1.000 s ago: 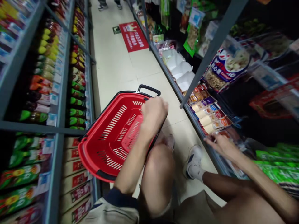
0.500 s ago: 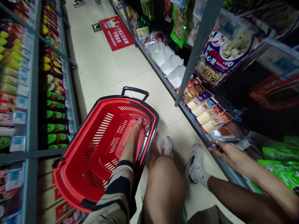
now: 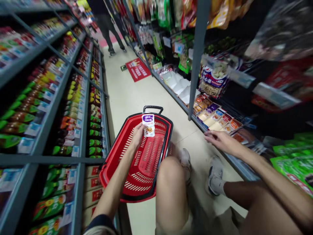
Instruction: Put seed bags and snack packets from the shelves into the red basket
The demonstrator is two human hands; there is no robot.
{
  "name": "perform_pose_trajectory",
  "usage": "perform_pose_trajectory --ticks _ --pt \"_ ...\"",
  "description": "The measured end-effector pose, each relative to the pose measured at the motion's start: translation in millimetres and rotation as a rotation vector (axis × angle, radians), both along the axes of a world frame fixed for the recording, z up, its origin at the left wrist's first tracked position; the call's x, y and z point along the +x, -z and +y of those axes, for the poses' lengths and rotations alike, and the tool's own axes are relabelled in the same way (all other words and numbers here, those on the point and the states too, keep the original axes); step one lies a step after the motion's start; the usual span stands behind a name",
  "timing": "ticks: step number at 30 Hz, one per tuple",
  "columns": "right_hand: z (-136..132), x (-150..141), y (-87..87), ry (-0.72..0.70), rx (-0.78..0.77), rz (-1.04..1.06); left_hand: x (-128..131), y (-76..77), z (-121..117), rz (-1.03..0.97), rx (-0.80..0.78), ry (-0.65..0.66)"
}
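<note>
The shelving (image 3: 51, 160) leaves a narrow aisle, so the person's elbows are best kept in. The red basket (image 3: 151, 156) sits upright between the shelving and the person's knee, its black handle (image 3: 153, 107) at the far end; its rim should be kept clear of the wrist. The right hand (image 3: 221, 138) has its fingers loosely spread at the edge of the right-hand shelf, just beside the flat packs (image 3: 216, 119), with nothing seen in its grip; it would do well to stay light there, so as not to push the packs. The left hand (image 3: 137, 134) pinches a small purple-and-white packet (image 3: 148, 125) by its left side, above the basket's far part. A light, flat pinch should suit so thin a thing, with its printed face tilted up and the fingers off the print.

Compared with half a second earlier, more of the aisle shows, and the person farther down it (image 3: 109, 27), seen then only by the shoes, now shows to above the waist. The left hand, then reaching down inside the basket, is now raised over it. The packet, then barely a hint of purple by the fingertips, now shows almost whole.
</note>
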State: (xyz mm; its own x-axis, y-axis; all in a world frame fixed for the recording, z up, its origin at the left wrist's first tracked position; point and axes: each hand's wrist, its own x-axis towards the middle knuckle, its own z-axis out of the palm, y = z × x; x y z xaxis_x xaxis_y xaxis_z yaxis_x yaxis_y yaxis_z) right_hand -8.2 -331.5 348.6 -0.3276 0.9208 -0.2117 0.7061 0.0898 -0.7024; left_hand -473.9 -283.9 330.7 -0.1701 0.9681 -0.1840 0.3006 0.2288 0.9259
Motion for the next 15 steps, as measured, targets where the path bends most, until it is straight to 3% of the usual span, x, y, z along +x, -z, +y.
perform_pose_trajectory --ticks 2,4,6,8,9,10,12,15 --pt "8.2 -17.5 -46.3 0.11 0.058 0.269 45.3 -48.7 8.8 -0.194 0.128 0.159" --pt "17.4 -24.9 -101.1 0.19 0.18 0.528 108.5 -100.4 19.6 -0.288 0.254 0.342" --pt "24.5 -21.6 -151.5 0.166 0.35 0.675 173.6 -149.6 25.4 -0.35 0.409 0.506" --pt "24.3 -11.8 -185.7 0.241 0.548 0.721 224.2 -186.4 24.7 -0.409 0.51 0.671" --pt "20.7 -6.1 -194.4 0.287 0.618 0.734 241.5 -197.1 22.7 -0.415 0.537 0.737" --pt "15.3 -0.5 -197.3 0.336 0.659 0.748 253.5 -201.7 20.3 -0.415 0.553 0.775" --pt "3.2 9.5 -187.7 0.416 0.659 0.765 266.1 -194.0 14.7 -0.434 0.577 0.741" --pt "-2.4 22.1 -150.6 0.482 0.593 0.714 274.2 -156.7 7.7 -0.463 0.557 0.594"
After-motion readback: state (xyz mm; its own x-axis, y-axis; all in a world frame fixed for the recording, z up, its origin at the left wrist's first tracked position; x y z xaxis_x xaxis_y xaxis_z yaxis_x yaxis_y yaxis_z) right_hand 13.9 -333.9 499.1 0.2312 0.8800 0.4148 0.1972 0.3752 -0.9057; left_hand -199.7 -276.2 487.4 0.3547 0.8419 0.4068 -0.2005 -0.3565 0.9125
